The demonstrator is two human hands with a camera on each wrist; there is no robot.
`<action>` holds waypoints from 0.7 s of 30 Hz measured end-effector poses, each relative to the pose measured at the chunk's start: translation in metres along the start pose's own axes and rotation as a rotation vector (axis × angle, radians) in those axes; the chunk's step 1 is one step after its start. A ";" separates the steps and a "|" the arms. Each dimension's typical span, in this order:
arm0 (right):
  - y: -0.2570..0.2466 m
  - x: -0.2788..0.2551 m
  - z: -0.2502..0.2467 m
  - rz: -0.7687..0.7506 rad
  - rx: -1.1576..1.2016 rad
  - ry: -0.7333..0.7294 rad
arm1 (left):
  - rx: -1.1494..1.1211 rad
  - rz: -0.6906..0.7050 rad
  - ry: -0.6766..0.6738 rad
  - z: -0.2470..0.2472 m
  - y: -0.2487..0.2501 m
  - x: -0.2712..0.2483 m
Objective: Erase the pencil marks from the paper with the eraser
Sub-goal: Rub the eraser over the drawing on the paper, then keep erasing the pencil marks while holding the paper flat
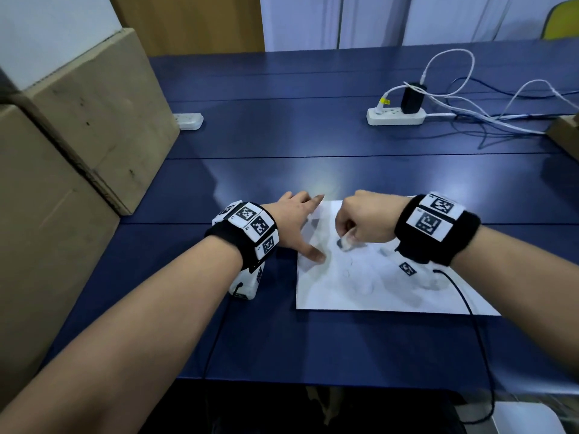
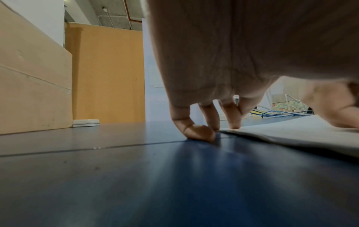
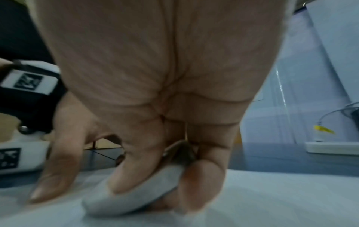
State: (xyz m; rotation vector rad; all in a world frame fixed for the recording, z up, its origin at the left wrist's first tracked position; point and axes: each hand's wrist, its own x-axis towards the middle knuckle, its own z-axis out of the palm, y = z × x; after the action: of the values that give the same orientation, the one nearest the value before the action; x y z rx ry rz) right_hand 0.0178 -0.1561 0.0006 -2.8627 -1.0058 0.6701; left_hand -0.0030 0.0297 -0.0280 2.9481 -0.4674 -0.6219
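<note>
White paper (image 1: 369,286) is lying flat on the dark blue counter (image 1: 282,170), near its front edge, with faint grey pencil marks (image 1: 347,272) showing across the sheet. The left hand (image 1: 296,222) is resting with fingers spread and fairly straight, its thumb and fingertips (image 2: 234,121) pressing down on the sheet's left edge, so its grip is wide and holding nothing. The right hand (image 1: 365,222) is curling its fingers (image 3: 202,176) round a pale, rounded eraser (image 3: 134,192), whose lower end is touching the paper near the sheet's upper middle; the right wrist view is blurred, so the eraser's exact shape is hard to judge. Cardboard boxes (image 1: 78,142) are standing at the left, and a white power strip (image 1: 396,116) with cables (image 1: 488,114) is sitting at the far right of the counter.
</note>
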 end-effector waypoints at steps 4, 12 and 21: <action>0.010 0.015 -0.008 0.101 -0.013 0.157 | 0.000 0.001 0.008 0.000 0.000 0.000; 0.002 -0.008 0.011 0.001 0.021 0.049 | 0.003 -0.012 -0.010 0.000 0.002 0.000; 0.011 -0.036 0.017 -0.075 0.133 0.117 | 0.047 -0.007 -0.009 -0.003 0.009 -0.006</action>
State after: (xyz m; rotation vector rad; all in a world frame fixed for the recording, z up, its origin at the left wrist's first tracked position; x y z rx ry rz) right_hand -0.0079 -0.1884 -0.0026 -2.7002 -1.0065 0.5348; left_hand -0.0097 0.0237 -0.0214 2.9938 -0.4785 -0.6337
